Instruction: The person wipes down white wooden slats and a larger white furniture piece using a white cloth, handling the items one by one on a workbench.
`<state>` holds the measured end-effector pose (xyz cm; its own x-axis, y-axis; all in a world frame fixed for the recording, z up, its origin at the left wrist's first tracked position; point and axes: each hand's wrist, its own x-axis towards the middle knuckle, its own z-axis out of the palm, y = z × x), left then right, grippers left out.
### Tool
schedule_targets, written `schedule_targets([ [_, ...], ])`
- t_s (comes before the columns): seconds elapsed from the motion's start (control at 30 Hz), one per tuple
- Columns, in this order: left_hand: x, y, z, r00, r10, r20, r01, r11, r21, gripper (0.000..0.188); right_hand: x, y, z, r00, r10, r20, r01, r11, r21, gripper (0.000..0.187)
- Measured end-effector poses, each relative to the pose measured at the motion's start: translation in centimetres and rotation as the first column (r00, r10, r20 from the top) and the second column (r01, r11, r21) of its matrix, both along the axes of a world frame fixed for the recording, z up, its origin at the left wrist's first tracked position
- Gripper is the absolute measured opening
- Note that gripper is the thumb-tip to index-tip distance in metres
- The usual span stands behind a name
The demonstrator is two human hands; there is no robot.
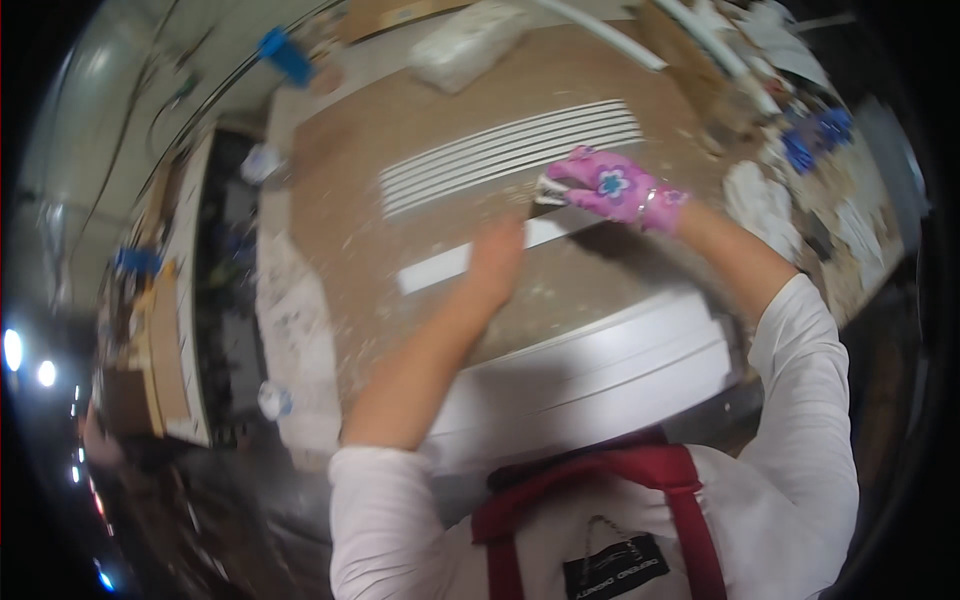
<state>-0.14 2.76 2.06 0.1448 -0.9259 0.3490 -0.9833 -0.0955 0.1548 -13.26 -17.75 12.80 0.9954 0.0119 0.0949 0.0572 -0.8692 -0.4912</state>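
Note:
My right hand (612, 187), in a pink flowered glove, is closed on a small white-and-dark piece (550, 190) whose kind I cannot make out. It is over the right part of a flat white strip (433, 270) on the brown board. My bare left hand (498, 258) is at the strip's middle and hides part of it; its fingers are smeared by motion, and I cannot tell whether it presses on the strip. Just beyond both hands lies a row of several narrow white strips (510, 150), side by side with dark gaps between them.
Close to my body lies a stack of wide white panels (600, 360) along the near edge of the brown board (345, 160). A plastic-wrapped bundle (468, 45) sits at the far side. White tubes (610, 38), crumpled paper (760, 205) and blue wrapping (815, 138) are at the right.

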Motion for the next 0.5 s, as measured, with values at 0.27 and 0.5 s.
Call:
schedule_targets([
  [0.27, -0.9, -0.4, -1.0, 0.934, 0.114, -0.339, -0.092, 0.993, 0.078, 0.027, 17.8, 19.9, -3.2, 0.811, 0.583, -0.048, -0.563, 0.755, -0.335, 0.016],
  [0.5, -1.3, -0.9, 1.3, 0.419, -0.027, -0.908, -0.013, 0.999, -0.036, 0.035, 22.3, 17.8, -3.7, 0.906, 0.422, -0.038, -0.376, 0.757, -0.534, 0.013],
])
